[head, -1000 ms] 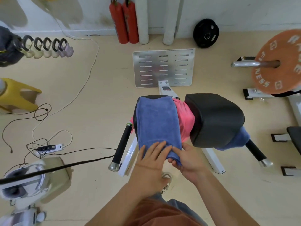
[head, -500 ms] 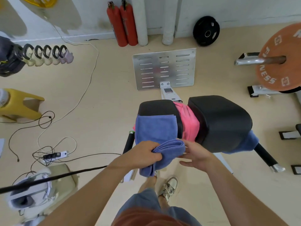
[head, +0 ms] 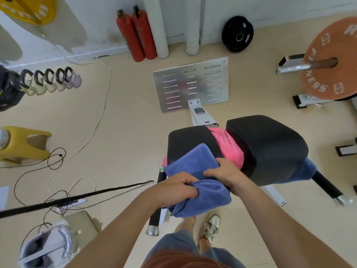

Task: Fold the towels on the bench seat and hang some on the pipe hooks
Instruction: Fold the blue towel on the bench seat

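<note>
A blue towel lies partly folded over the near end of the left black seat pad. My left hand grips its bunched near end, lifted off the pad. My right hand is curled over the towel's right side at the fold; whether it grips or only presses I cannot tell. A pink towel is wedged in the gap between the left pad and the larger right pad. Another blue towel pokes out under the right pad's far side.
A slotted metal footplate lies on the floor beyond the bench. Two red extinguishers and white pipes stand at the wall. An orange weight plate is at the right. Cables, a yellow stool and kettlebells lie left.
The blue towel was spread flat along the pad; my left hand gathered its near end and lifted it. My right hand moved from the near edge onto the towel's right side.
</note>
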`<move>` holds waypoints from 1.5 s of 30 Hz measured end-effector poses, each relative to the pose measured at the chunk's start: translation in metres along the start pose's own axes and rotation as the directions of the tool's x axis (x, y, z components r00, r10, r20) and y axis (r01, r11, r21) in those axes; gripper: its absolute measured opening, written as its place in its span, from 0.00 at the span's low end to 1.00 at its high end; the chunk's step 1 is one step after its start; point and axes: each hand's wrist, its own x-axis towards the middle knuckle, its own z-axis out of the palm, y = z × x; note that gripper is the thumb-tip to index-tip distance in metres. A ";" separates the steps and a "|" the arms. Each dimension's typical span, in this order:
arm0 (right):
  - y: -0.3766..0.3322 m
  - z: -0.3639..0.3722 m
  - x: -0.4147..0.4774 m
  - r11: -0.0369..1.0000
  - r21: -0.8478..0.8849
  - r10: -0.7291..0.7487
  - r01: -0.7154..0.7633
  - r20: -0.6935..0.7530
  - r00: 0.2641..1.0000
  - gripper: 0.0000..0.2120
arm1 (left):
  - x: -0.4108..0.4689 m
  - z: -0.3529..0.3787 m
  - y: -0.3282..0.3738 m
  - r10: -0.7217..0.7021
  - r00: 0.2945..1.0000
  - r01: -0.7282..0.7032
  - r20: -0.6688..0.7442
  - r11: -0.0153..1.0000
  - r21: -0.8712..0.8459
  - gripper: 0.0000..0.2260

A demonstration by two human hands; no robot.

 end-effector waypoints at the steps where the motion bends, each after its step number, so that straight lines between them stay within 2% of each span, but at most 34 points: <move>1: -0.007 -0.006 -0.001 0.996 0.085 0.013 -0.013 0.000 1.000 0.09 | -0.006 -0.005 0.004 0.013 1.000 -0.014 -0.024 0.998 -0.069 0.06; 3: -0.020 -0.020 -0.009 0.962 0.274 0.014 -0.013 -0.003 1.000 0.13 | -0.017 -0.014 0.012 0.080 0.989 -0.093 -0.128 0.991 -0.096 0.04; 6: -0.039 -0.037 -0.032 0.874 0.483 -0.030 0.053 -0.057 0.998 0.15 | -0.038 -0.022 0.028 0.272 0.940 -0.266 -0.204 0.962 0.057 0.06; 8: -0.051 -0.043 -0.054 0.833 0.531 -0.102 0.158 -0.135 0.986 0.16 | -0.059 -0.020 0.040 0.355 0.918 -0.324 -0.177 0.929 0.181 0.07; 10: -0.062 -0.046 -0.080 0.790 0.554 -0.182 0.262 -0.195 0.964 0.17 | -0.080 -0.015 0.048 0.341 0.926 -0.296 -0.163 0.922 0.252 0.06; 12: -0.070 -0.046 -0.106 0.727 0.601 -0.229 0.332 -0.244 0.942 0.16 | -0.098 -0.004 0.053 0.391 0.903 -0.328 -0.178 0.895 0.302 0.06; 15: -0.071 -0.046 -0.139 0.613 0.714 -0.297 0.339 -0.189 0.936 0.12 | -0.126 0.015 0.062 0.500 0.843 -0.421 -0.197 0.842 0.336 0.05; 17: -0.069 -0.042 -0.161 0.594 0.742 -0.331 0.310 -0.126 0.935 0.12 | -0.148 0.024 0.069 0.512 0.834 -0.436 -0.206 0.840 0.322 0.04; 19: -0.064 -0.036 -0.185 0.599 0.706 -0.385 0.376 -0.158 0.909 0.14 | -0.168 0.033 0.074 0.571 0.791 -0.488 -0.220 0.805 0.336 0.07; 22: -0.061 -0.025 -0.220 0.672 0.494 -0.484 0.552 -0.271 0.832 0.09 | -0.191 0.037 0.076 0.618 0.712 -0.506 -0.333 0.780 0.367 0.10; 25: -0.058 -0.010 -0.252 0.729 0.193 -0.614 0.657 -0.242 0.752 0.05 | -0.219 0.039 0.078 0.665 0.628 -0.514 -0.405 0.745 0.426 0.06; 27: -0.061 0.002 -0.273 0.688 0.067 -0.702 0.723 -0.191 0.686 0.05 | -0.236 0.040 0.078 0.707 0.558 -0.520 -0.435 0.706 0.480 0.06; 31: -0.075 0.026 -0.314 0.570 0.031 -0.814 0.821 -0.116 0.569 0.17 | -0.263 0.042 0.076 0.713 0.466 -0.521 -0.524 0.700 0.489 0.06; 34: -0.086 0.038 -0.333 0.548 -0.001 -0.834 0.837 -0.085 0.546 0.18 | -0.280 0.043 0.072 0.700 0.415 -0.524 -0.581 0.706 0.476 0.05; 36: -0.093 0.045 -0.338 0.548 0.003 -0.836 0.836 -0.046 0.548 0.16 | -0.291 0.041 0.068 0.696 0.354 -0.538 -0.625 0.698 0.473 0.06; 40: -0.107 0.062 -0.340 0.542 -0.001 -0.839 0.840 0.065 0.541 0.18 | -0.305 0.025 0.060 0.716 0.246 -0.518 -0.654 0.667 0.535 0.10; 42: -0.117 0.071 -0.337 0.531 -0.023 -0.840 0.847 0.122 0.529 0.17 | -0.310 0.012 0.055 0.711 0.245 -0.506 -0.659 0.674 0.538 0.07; 43: -0.124 0.075 -0.335 0.526 -0.033 -0.838 0.850 0.148 0.525 0.16 | -0.313 0.004 0.052 0.700 0.270 -0.510 -0.661 0.686 0.519 0.05; 45: -0.138 0.085 -0.329 0.522 -0.045 -0.831 0.852 0.197 0.520 0.13 | -0.323 -0.015 0.047 0.675 0.369 -0.522 -0.639 0.719 0.459 0.04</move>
